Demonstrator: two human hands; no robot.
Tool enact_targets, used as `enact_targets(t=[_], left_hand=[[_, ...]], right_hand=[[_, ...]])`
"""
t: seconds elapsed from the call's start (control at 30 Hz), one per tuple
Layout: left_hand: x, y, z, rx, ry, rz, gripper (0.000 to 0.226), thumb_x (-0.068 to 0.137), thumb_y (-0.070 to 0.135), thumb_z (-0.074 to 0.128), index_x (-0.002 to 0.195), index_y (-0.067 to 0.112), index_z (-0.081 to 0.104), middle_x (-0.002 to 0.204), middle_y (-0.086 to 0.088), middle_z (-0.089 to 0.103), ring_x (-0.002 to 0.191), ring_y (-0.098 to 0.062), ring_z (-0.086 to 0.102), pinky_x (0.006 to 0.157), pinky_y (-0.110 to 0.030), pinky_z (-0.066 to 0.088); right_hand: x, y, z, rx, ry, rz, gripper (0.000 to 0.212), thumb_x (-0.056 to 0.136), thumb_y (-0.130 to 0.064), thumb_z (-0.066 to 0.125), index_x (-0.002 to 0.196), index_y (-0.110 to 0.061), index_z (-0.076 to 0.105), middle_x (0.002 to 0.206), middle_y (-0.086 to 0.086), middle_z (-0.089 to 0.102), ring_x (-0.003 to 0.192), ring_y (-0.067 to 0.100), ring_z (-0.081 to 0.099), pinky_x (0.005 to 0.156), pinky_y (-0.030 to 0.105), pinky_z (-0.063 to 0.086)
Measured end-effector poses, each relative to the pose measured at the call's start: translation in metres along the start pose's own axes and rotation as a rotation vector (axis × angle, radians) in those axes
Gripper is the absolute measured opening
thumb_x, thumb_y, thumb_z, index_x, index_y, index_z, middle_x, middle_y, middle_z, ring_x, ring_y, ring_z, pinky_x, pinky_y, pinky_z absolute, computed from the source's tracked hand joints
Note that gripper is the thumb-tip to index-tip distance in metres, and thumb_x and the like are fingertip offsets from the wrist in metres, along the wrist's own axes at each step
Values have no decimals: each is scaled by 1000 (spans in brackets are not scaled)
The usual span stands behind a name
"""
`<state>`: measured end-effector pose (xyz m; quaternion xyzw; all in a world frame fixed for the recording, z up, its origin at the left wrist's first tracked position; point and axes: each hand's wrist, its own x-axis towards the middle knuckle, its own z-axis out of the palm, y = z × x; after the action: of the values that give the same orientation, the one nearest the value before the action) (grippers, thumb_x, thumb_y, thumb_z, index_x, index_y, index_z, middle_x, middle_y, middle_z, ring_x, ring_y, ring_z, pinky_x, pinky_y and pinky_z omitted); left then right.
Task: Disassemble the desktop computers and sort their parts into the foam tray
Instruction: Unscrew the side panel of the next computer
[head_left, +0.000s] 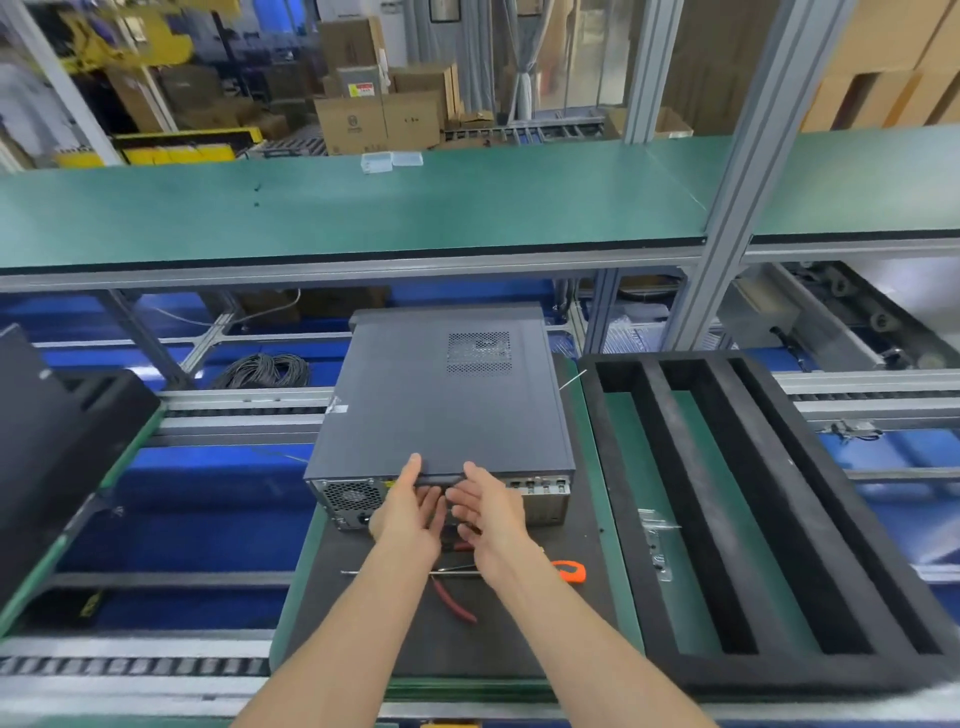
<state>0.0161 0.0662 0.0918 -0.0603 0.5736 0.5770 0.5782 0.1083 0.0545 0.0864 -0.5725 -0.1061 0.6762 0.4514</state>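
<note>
Closed grey desktop computer lies flat beside black foam tray

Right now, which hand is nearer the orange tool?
Right. The right hand is at the computer's rear edge, just above and left of the orange tool; the left hand sits farther left.
</note>
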Motion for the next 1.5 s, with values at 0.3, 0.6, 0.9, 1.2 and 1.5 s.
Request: enact_targets(t=[0.3,0.6,0.9,1.2,1.5], left_hand=[[-1,-4,7,-49,21,5,21,79,7,84,81,3,64,68,-12,69,46,-20,67,47,-29,57],[-1,-5,0,-58,-41,72,17,81,2,79,91,2,65,85,-19,72,56,-27,72,47,-30,56],[5,-4,-1,93,43,330,35,74,15,89,74,5,55,83,-13,73,76,-27,75,66,-35,62],[-4,10,12,-22,-169,254,35,80,-5,77,104,14,59,100,-5,74,92,-24,71,73,-32,54],[1,27,15,40,-311,285,39,79,-10,72,103,20,65,96,0,75,84,-19,72,76,-34,55]], right_hand=[[11,12,34,187,191,12,25,79,-21,85,83,-3,69,57,4,69,41,14,63,42,21,48],[15,22,34,130,184,-39,22,72,-22,84,73,-8,67,70,9,72,62,24,67,65,36,56],[2,8,17,6,134,-68,34,82,-39,79,93,-7,74,74,5,77,67,19,74,65,32,57],[-2,-27,8,337,18,-103,25,87,3,70,111,3,65,98,17,76,85,29,75,77,34,58],[-3,-19,6,623,-134,-98,45,83,18,63,126,7,59,116,20,71,104,29,71,82,32,56]])
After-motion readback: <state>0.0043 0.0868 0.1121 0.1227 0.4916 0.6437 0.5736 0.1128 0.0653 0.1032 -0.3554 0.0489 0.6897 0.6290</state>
